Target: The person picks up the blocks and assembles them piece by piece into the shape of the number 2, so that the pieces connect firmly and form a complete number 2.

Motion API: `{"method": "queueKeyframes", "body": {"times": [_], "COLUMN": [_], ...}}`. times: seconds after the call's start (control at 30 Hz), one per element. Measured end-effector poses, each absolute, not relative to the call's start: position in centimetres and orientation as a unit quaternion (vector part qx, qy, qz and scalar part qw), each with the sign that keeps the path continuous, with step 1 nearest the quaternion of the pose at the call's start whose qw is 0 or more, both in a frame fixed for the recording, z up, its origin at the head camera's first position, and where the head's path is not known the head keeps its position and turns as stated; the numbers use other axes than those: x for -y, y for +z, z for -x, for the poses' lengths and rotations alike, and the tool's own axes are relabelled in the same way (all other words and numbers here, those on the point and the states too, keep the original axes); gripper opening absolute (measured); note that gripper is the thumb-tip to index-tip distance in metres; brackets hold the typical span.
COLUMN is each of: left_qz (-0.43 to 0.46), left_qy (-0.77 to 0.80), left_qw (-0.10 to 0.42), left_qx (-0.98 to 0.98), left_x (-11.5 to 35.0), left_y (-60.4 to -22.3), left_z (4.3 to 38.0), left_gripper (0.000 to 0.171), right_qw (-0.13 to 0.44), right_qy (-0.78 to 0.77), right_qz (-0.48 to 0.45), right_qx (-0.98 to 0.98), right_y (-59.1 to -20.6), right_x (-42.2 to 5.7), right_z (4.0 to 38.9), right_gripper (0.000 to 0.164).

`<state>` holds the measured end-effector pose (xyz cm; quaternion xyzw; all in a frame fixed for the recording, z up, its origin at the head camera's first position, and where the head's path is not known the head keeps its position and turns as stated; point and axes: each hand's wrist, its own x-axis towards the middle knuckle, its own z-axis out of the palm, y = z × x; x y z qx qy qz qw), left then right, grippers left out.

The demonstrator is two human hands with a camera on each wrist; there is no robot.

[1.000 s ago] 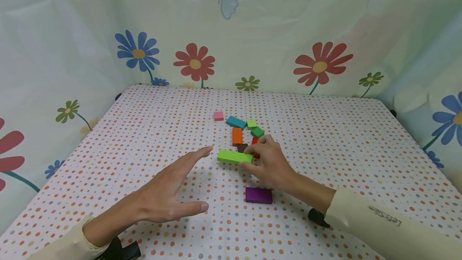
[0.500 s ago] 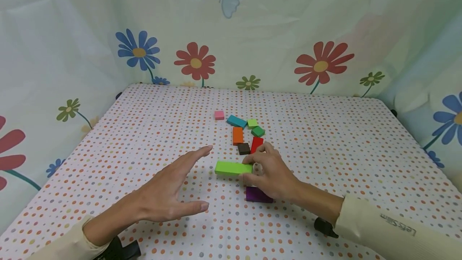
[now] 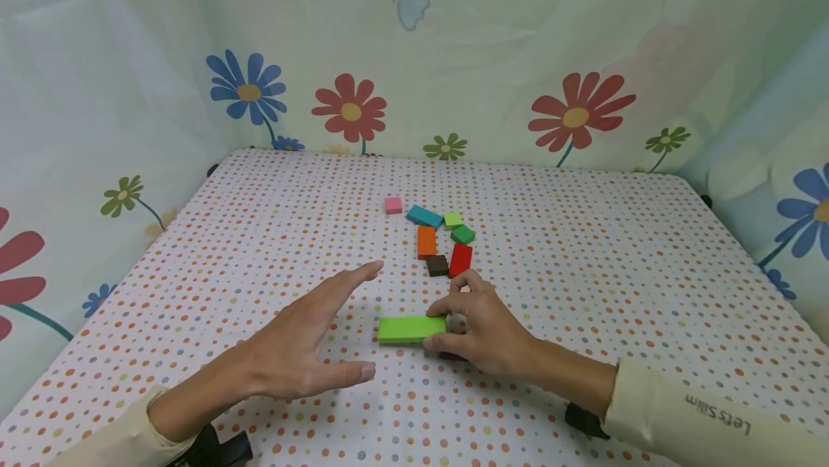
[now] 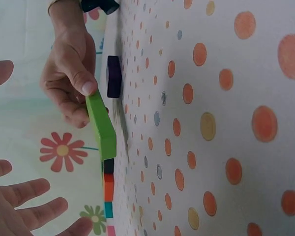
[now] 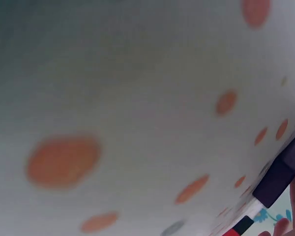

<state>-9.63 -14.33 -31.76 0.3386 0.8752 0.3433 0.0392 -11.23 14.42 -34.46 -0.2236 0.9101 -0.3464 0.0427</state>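
A long light-green block (image 3: 408,330) is pinched at its right end between the thumb and fingers of my right hand (image 3: 486,327). In the left wrist view the block appears held above the tablecloth. A purple block (image 4: 114,77) lies on the cloth near the right hand; in the head view that hand and the green block hide most of it. My left hand (image 3: 301,355) hovers to the left of the green block, fingers spread and thumb apart, holding nothing.
Farther back on the dotted tablecloth (image 3: 291,222) lie a red block (image 3: 460,260), a dark brown block (image 3: 437,265), an orange block (image 3: 426,242), a blue block (image 3: 424,216), a dark green block (image 3: 463,234), a small lime block (image 3: 452,220) and a pink block (image 3: 393,205).
My right hand has carried the light-green block toward me and slightly left, away from the red and brown blocks. It now covers most of the purple block. The left hand has stayed put.
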Motion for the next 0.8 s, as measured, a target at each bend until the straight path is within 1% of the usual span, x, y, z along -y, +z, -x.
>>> {"method": "queueKeyframes", "body": {"times": [0.27,0.57,0.8], "left_qz": [-0.339,-0.340,-0.340], "left_qy": [0.342,0.343,0.347], "left_qw": [0.038,0.038,0.039], "left_qx": [-0.875,-0.875,-0.873], "left_x": [14.42,14.47,14.48], "left_y": [-31.83,-31.86,-31.85], "left_z": [9.48,9.43,9.39], "left_gripper": [0.099,0.100,0.099], "right_qw": [0.031,0.015,0.038], "right_qy": [-0.324,-0.284,-0.278], "right_qz": [0.258,0.284,0.279], "right_qx": [-0.909,-0.915,-0.918], "right_y": [-34.60,-34.95,-35.01], "right_x": [-14.16,-14.04,-14.02], "right_z": [11.03,10.60,10.58], "right_gripper": [0.022,0.026,0.028]}}
